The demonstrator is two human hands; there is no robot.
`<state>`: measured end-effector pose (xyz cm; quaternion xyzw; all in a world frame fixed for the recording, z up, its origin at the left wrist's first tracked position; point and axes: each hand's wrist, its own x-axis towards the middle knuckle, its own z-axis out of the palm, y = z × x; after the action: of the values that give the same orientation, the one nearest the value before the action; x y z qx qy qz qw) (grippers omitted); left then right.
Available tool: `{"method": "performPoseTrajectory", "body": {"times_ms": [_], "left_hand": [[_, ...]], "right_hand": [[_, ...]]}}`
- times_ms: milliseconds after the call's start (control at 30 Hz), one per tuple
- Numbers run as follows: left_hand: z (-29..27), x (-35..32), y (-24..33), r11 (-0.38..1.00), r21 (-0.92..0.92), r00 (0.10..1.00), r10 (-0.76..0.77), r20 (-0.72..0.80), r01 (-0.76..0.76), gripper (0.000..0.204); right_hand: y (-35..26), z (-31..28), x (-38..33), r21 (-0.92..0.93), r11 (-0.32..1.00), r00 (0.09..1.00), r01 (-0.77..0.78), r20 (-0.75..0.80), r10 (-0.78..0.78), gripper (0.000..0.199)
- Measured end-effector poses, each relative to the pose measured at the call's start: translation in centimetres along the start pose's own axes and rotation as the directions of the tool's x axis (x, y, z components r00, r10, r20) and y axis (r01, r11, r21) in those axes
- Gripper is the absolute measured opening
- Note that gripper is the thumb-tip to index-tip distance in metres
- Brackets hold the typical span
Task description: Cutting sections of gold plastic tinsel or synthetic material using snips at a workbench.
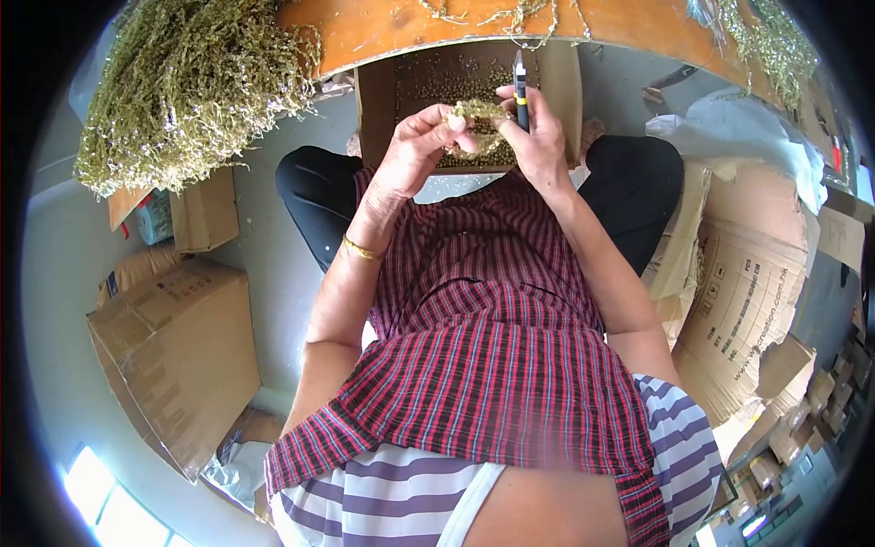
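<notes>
Between my hands hangs a small loop of gold beaded strand [480,109], above an open cardboard box. My left hand [421,146] pinches one side of it with thumb and fingertips. On the other side, my right hand [538,141] has its fingers closed around a utility knife [521,91] with a black and yellow handle, its tip pointing away from me. The right thumb also touches the strand. Many loose gold beads [456,77] lie inside the cardboard box [374,100] under my hands.
An orange-brown table [383,32] curves across the far side. A thick bundle of gold beaded strands [196,82] hangs over its left end, and more strands [770,46] hang at the right. Cardboard cartons stand at left [187,346] and right [743,292]. A clear plastic bag [738,132] lies right.
</notes>
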<state>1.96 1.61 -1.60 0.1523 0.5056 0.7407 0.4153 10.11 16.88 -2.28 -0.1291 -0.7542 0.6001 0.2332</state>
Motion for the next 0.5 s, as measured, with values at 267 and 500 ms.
{"method": "performPoseTrajectory", "body": {"times_ms": [267,500], "left_hand": [[-1.4,0.9,1.3,0.924,-0.219,0.949,-0.298,0.106,0.315,0.022],[-3.2,1.7,4.2,0.923,0.131,0.874,-0.385,0.296,0.362,0.023]], "right_hand": [[-0.8,-0.1,-0.1,0.78,-0.045,0.723,-0.624,0.598,0.346,0.026],[-1.4,-4.4,2.3,0.383,0.417,0.503,-0.825,0.833,0.231,0.05]]}}
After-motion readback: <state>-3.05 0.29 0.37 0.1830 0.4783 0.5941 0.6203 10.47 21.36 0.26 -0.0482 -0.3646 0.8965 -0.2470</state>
